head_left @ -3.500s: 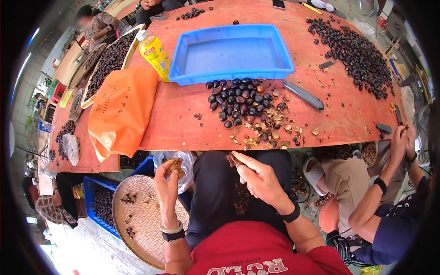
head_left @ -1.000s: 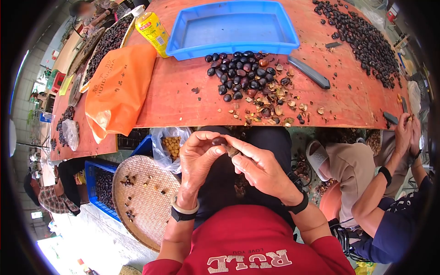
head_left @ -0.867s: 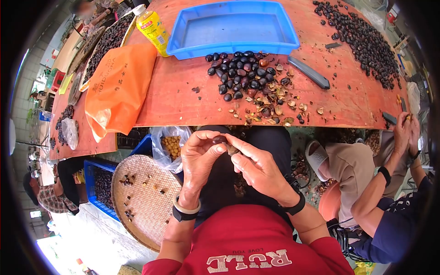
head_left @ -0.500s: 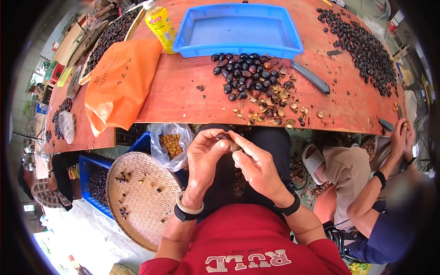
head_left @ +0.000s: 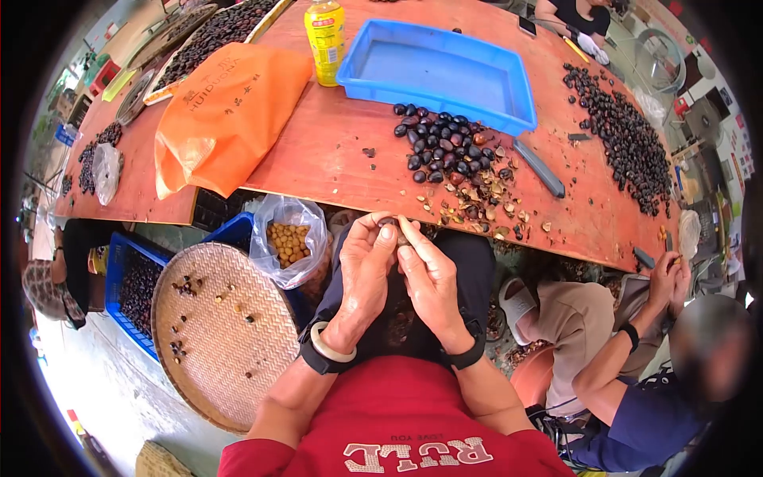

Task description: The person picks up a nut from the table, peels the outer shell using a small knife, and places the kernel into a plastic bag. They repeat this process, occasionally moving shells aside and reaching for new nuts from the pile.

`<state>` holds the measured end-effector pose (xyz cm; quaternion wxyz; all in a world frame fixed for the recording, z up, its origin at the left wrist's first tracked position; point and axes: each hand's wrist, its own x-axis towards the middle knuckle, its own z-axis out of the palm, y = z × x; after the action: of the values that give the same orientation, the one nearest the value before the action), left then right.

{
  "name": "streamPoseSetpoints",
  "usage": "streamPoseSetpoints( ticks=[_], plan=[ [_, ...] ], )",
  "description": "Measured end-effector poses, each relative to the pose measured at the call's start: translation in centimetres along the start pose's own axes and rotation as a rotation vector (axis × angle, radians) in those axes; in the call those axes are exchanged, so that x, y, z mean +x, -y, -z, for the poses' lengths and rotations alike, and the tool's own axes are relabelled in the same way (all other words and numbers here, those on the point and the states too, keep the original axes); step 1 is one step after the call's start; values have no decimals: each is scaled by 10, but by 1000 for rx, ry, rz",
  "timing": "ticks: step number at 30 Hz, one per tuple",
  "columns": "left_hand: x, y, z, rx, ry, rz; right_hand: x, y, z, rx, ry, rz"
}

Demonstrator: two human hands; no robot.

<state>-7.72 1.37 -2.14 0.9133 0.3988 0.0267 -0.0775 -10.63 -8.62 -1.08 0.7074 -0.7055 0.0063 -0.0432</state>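
Note:
My left hand [head_left: 366, 270] is closed, pinching a small dark nut [head_left: 387, 222] between thumb and fingers above my lap. Beside it, my right hand [head_left: 433, 286] is closed too, its thumb and forefinger against the same nut; whether it also holds a small tool is hidden. In front of them on the red table [head_left: 334, 151] lies a pile of shiny dark oval nuts [head_left: 445, 143], with broken shell pieces [head_left: 485, 199] scattered at its near side. A clear plastic bag [head_left: 306, 270] of yellow-brown round kernels [head_left: 288, 244] sits left of my left hand.
Behind the pile stands a blue tray [head_left: 441, 67], with a grey-blue knife handle [head_left: 540, 168] to its right. An orange bag [head_left: 230, 119] and a yellow bottle [head_left: 324, 44] stand left. A woven basket [head_left: 230, 342] is lower left. A co-worker [head_left: 636, 397] sits at right.
The view has turned slightly, so the table things appear shifted. My hands stay together at the nut, with the fingertips a little closer around it. Another person now shows at the far side.

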Motion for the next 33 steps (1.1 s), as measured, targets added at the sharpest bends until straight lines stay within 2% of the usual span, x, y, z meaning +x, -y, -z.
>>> streamPoseSetpoints(
  ticks=[6, 8, 10, 12, 13, 20, 23, 28, 33],
  plan=[
    [15, 6, 0, -17, -38, -80, 16, 0, -13, -84, -80, 88],
    [15, 6, -7, -87, -108, -76, 17, 2, -16, 46, -121, -14],
    [12, 6, -2, -39, -53, -70, 19, -1, -11, 51, -131, -3],
    [5, 9, -5, -65, -52, -147, 22, 6, 6, 249, -277, -248],
    [4, 10, -2, -67, -34, -118, 23, 11, 11, 281, -322, -239],
    [-10, -5, 9, -183, 151, 84, -15, 48, 26, 144, 29, -264],
    [-12, -4, 13, -157, 160, 80, -23, 57, 19, 90, 137, -297],
    [-13, -2, 23, -104, 220, 94, -24, 57, 13, -12, 161, -260],
    [-15, -2, 21, -102, 186, 87, -22, 52, 18, -66, 157, -252]
  ],
)
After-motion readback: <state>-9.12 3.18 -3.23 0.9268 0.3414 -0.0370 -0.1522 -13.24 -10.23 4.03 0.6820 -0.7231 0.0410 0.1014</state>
